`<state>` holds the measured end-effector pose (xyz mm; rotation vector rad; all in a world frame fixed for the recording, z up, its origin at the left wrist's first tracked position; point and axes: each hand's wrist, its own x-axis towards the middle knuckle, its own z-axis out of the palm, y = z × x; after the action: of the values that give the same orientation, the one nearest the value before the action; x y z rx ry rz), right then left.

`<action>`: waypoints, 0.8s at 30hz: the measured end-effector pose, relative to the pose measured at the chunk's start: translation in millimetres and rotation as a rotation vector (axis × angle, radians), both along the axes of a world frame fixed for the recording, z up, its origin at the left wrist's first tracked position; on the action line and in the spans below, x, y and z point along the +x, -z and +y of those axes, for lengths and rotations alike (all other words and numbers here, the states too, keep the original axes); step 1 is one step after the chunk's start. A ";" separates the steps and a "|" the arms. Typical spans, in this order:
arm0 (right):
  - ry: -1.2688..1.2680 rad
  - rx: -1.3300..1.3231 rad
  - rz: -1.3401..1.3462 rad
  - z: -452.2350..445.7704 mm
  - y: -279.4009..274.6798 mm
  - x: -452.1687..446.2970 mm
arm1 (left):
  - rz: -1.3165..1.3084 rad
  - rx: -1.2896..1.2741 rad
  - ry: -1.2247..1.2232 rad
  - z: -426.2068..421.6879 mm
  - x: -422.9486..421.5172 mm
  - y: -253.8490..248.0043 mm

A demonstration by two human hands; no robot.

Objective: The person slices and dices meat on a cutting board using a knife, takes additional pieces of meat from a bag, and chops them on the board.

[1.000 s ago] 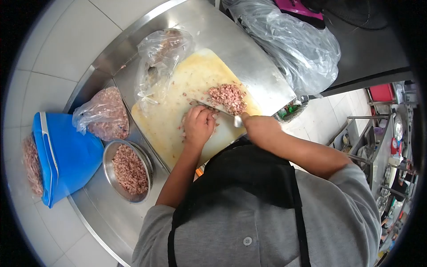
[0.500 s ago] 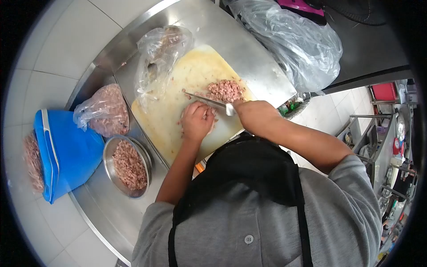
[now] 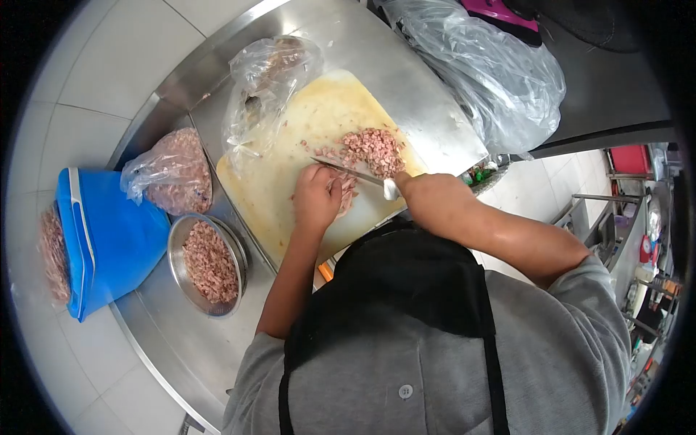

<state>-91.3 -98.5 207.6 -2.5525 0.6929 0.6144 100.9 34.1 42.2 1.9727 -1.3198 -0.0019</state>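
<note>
My right hand [image 3: 433,197] grips a knife [image 3: 349,170] by its handle, where a bit of white shows. The blade points left across the board, close to the fingertips of my left hand [image 3: 316,197]. That hand is closed, fingers curled over strips of pink meat [image 3: 347,197] and pressing them down. Just beyond the blade lies a heap of diced pink meat [image 3: 375,151]. All of it rests on a yellowed cutting board [image 3: 255,203]. At the board's far left edge is a clear plastic bag [image 3: 250,109] with brownish contents.
Left of the board stand a metal bowl [image 3: 175,262] of chopped meat, a bag of meat [image 3: 180,170] and a blue cooler [image 3: 119,235]. A large clear plastic bag [image 3: 500,80] lies to the upper right. The steel counter [image 3: 424,98] ends at a raised wall edge.
The knife and my right hand have shifted slightly right and toward me. My left fingers have drawn back a little, showing more of the meat strips. The view has tilted slightly.
</note>
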 end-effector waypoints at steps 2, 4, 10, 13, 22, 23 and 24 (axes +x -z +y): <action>0.033 0.012 -0.059 5.3 46.7 8.7 | 0.040 -0.086 0.070 1.8 1.4 18.9; 0.063 0.016 -0.126 0.7 54.7 24.1 | 0.037 -0.102 0.066 0.1 0.6 23.9; -0.035 0.018 0.028 -8.0 -8.3 2.8 | 0.020 -0.068 0.053 10.7 -1.7 7.9; -0.002 0.042 0.024 2.2 32.9 7.8 | 0.010 -0.065 0.020 11.7 -1.3 18.0; -0.011 0.048 0.085 8.1 -7.0 14.1 | -0.005 -0.145 0.004 13.6 -4.2 6.4; -0.013 0.062 0.055 10.9 6.9 12.2 | 0.007 -0.125 0.009 16.4 -4.0 10.0; -0.017 0.067 0.060 14.4 26.3 16.5 | 0.012 -0.120 0.005 18.1 -4.4 14.4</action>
<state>-74.7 -84.1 181.3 -2.4897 0.6598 0.7107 96.5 52.2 27.9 1.8661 -1.2871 0.0620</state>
